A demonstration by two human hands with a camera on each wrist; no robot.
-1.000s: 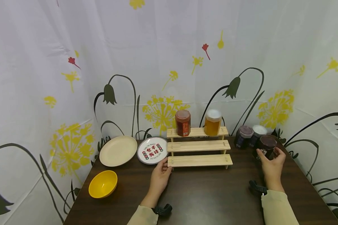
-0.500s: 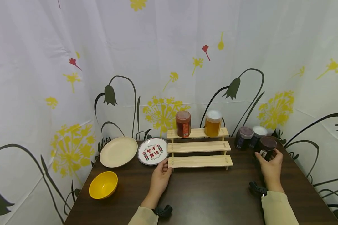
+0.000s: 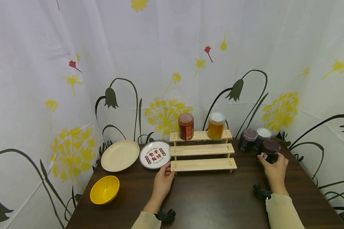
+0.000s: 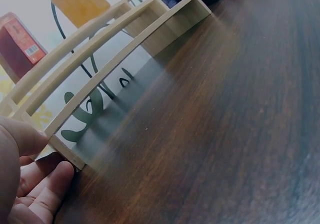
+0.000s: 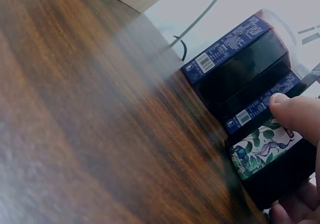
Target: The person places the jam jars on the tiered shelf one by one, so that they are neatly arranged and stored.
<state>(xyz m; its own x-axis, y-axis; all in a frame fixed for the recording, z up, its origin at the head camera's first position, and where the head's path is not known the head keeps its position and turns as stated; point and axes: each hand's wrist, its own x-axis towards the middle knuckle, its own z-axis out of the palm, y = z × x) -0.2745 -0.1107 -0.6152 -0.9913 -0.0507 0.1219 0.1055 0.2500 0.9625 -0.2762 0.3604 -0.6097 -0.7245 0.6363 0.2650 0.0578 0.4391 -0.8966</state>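
Note:
My right hand (image 3: 276, 173) grips a dark jar (image 3: 269, 151) with a purple-brown lid, thumb on the near-left side and fingers round the right. In the right wrist view its leafy printed label (image 5: 262, 146) faces the camera and its base is at the table. My left hand (image 3: 163, 181) holds the left end of the lowest tier of a three-tier wooden shelf (image 3: 203, 164), thumb (image 4: 30, 136) near the top edge and fingers curled by the leg. On the top tier stand a red-brown jar (image 3: 186, 126) and an amber jar (image 3: 216, 126) with a white lid.
Two more dark jars, one purple-lidded (image 3: 247, 140) and one white-lidded (image 3: 262, 137), stand right of the shelf. To the left are a cream plate (image 3: 120, 156), a white plate with red characters (image 3: 155, 155) and a yellow bowl (image 3: 104, 190). A printed curtain (image 3: 172, 57) hangs behind the table (image 3: 212, 200).
My right hand and the dark jar have shifted slightly left and towards me, away from the two jars behind. The left hand stays at the shelf.

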